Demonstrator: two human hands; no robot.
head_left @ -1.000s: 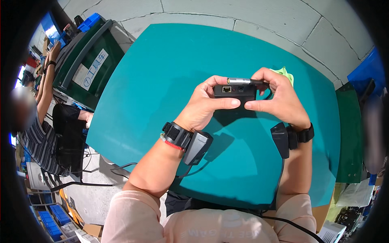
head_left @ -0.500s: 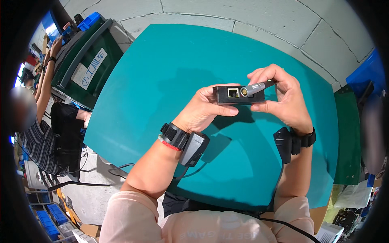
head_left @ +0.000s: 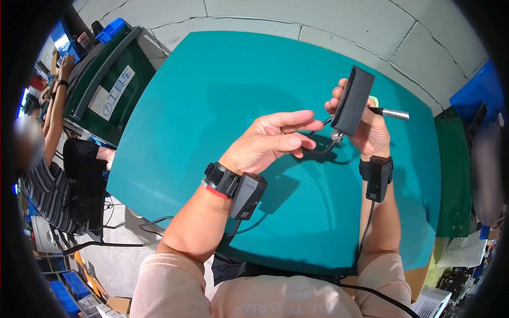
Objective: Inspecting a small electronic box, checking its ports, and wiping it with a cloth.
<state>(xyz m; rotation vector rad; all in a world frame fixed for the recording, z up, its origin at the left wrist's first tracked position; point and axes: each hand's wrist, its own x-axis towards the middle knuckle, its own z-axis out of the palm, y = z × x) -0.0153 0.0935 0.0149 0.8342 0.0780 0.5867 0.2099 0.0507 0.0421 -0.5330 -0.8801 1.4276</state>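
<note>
My right hand (head_left: 375, 133) grips a small flat black box (head_left: 353, 100) above the right half of the table, holding it up on end and tilted. A silver cylindrical plug (head_left: 395, 114) on a black lead sticks out to the right past that hand. From the box's lower end a black cable (head_left: 317, 153) loops away to the left, with a metallic fitting (head_left: 338, 136) where they meet. My left hand (head_left: 270, 137) is open beside the loop, fingers stretched toward the box and apart from it. The box's socket face is turned out of sight.
The green table (head_left: 222, 85) reaches back to a pale block wall (head_left: 366, 26). A dark green cart (head_left: 114, 87) stands at the left, where another person (head_left: 50, 185) sits with arms raised. Blue bins (head_left: 66, 297) lie at lower left. Thin cables run from both my wrist devices.
My left hand has let go of the black box. The right hand has turned it on end and moved it up and right; the silver plug now points right.
</note>
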